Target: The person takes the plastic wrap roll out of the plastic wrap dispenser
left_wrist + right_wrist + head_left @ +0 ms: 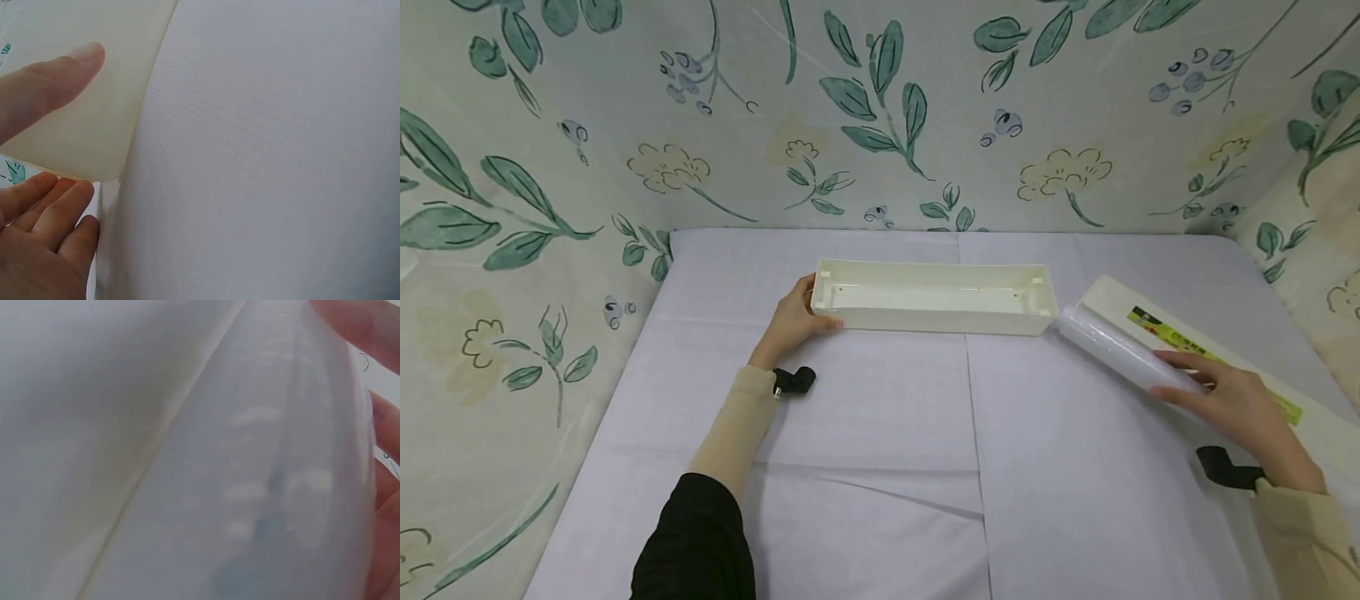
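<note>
A long cream plastic box (936, 320), its top uncovered and its inside bare, sits on the cloth in the middle of the head view. My left hand (799, 321) grips its left end, thumb (81, 62) along the front wall and fingers at the short end. On the right, my right hand (1232, 400) holds a clear roll of plastic wrap (1123, 350) between thumb and fingers. The roll slants, its far end close to the box's right end. In the right wrist view the shiny roll (287, 456) fills much of the picture.
A long cream lid-like piece (1112, 296) with a yellow-green label (1172, 333) lies slantwise behind the roll, partly covered by my right hand. White creased cloth (865, 417) covers the table. Leaf-patterned fabric (850, 167) hangs behind and at both sides.
</note>
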Motion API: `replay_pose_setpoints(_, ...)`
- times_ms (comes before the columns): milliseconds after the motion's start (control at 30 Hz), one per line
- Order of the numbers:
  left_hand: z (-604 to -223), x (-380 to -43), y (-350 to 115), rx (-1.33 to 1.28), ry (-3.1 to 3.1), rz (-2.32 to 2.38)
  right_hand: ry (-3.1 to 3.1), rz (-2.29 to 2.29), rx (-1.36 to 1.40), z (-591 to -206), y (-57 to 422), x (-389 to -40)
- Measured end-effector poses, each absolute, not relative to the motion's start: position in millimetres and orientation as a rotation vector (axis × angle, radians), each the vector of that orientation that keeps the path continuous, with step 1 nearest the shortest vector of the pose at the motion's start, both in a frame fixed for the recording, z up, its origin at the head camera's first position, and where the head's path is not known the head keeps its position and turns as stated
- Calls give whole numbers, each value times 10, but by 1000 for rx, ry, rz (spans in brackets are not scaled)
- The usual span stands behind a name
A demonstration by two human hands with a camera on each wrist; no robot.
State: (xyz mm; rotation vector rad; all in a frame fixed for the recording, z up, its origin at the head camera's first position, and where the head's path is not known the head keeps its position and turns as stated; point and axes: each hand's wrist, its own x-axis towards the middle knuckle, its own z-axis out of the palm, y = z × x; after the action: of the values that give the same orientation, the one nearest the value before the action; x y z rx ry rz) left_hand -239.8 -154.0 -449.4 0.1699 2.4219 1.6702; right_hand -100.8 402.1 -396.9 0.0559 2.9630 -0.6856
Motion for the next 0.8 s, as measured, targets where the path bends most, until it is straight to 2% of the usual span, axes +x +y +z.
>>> replay_pose_setpoints(433, -4496, -2363, -1536, 192, 2522, 1613, 3052, -605, -134, -4086, 4023, -997)
replay_pose_setpoints(800, -4515, -2378, -1544, 180, 2484, 1653, 3034, -578, -172, -4101, 3969, -1005)
